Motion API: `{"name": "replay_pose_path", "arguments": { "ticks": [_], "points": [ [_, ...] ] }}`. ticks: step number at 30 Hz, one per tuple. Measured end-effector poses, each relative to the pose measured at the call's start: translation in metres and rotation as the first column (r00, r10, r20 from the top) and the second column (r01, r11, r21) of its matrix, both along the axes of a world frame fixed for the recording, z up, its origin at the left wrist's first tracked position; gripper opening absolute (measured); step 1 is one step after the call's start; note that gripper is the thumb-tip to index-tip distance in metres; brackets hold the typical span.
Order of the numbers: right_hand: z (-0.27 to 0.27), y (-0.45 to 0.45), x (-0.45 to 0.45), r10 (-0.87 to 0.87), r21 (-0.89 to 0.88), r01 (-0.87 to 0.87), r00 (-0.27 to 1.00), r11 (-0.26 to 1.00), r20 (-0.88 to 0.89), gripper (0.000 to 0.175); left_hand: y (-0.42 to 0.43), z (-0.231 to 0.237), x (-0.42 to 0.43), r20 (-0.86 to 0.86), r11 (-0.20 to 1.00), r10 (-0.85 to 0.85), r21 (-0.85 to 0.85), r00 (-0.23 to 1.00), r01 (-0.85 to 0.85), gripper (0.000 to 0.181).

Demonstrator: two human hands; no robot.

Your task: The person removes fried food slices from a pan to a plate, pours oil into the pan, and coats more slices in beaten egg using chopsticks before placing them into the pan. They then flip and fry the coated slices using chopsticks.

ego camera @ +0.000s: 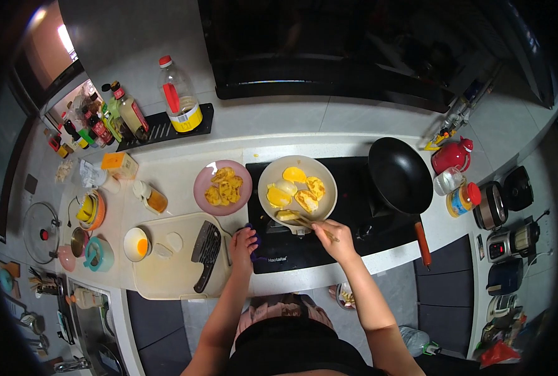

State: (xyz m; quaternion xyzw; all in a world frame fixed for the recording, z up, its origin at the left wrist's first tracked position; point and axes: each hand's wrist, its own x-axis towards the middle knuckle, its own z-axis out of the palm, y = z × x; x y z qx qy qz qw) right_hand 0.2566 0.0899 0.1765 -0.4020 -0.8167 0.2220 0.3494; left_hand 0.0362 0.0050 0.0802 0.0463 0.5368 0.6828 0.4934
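Note:
My right hand (337, 240) holds wooden chopsticks (307, 222). Their tips touch an egg-coated piece (286, 215) at the near rim of a cream frying pan (264, 175). Several more yellow egg-coated pieces lie in that pan, some browned. My left hand (242, 246), fingers loosely curled, is over the left edge of the black cooktop (316, 254), beside a purple object (256, 237) that it partly hides. Whether it grips this object is unclear. Left of the pan, a pink plate (203, 202) bears several browned pieces (225, 188).
A cleaver (206, 251) and two pale slices (168, 246) lie on a cutting board (166, 282). A white bowl (131, 237) there holds egg yolk. A black wok (398, 176) occupies the right burner, its wooden handle (422, 244) reaching past the counter's front edge. An oil bottle (180, 98) stands on the shelf.

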Motion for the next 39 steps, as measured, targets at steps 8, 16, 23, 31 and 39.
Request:
{"name": "replay_pose_path", "arguments": {
  "ticks": [8, 16, 23, 31, 39],
  "points": [
    [-0.014, 0.01, 0.021, -0.36, -0.437, 0.198, 0.874, 0.878, -0.326, 0.025, 0.007, 0.0, 0.004, 0.0, 0.999, -0.037, -0.008, 0.999, 0.037, 0.021],
    [-0.027, 0.008, 0.014, -0.361, -0.46, 0.164, 0.85, 0.873, -0.382, 0.022, 0.011, 0.003, 0.005, -0.01, 0.998, -0.052, -0.034, 0.999, 0.051, 0.021],
    [-0.037, 0.006, 0.017, -0.306, -0.332, 0.204, 0.907, 0.921, -0.291, 0.022, 0.012, 0.003, 0.006, -0.017, 0.998, -0.053, -0.028, 0.998, 0.052, 0.022],
    [-0.029, 0.004, 0.027, -0.368, -0.435, 0.2, 0.864, 0.878, -0.345, 0.028, 0.012, 0.002, 0.003, -0.019, 0.998, -0.032, -0.061, 0.999, 0.031, 0.022],
    [-0.045, 0.029, 0.028, -0.506, -0.214, 0.461, 0.747, 0.862, -0.43, 0.027, 0.011, 0.004, 0.003, -0.022, 1.0, -0.023, -0.005, 0.999, 0.023, 0.022]
  ]
}}
